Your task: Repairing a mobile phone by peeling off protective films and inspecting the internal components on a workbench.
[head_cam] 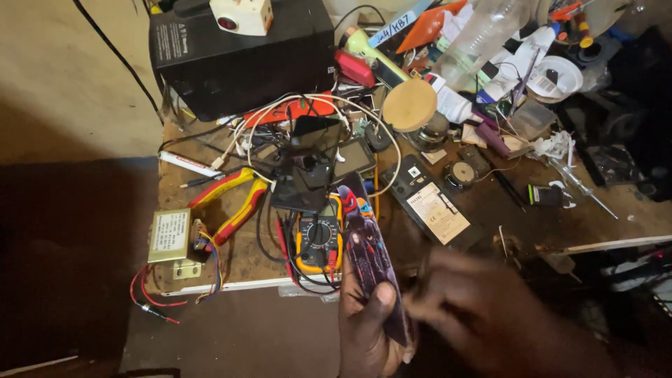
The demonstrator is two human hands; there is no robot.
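Observation:
My left hand (367,329) grips a long, flat phone case (367,252) with a dark red and blue picture on it, held upright at the bottom centre. My right hand (483,308) is blurred beside it on the right, fingers spread toward the case's edge; whether it touches the case is unclear. Just beyond the case lie a yellow and black multimeter (318,241) and a phone back with a white label (430,203).
The cluttered wooden bench (231,259) carries red and yellow pliers (234,203), a small transformer (169,234) with red wires, tangled white cables (280,119), a black box (238,52), a round wooden lid (409,105), a clear bottle (476,38) and small parts at the right.

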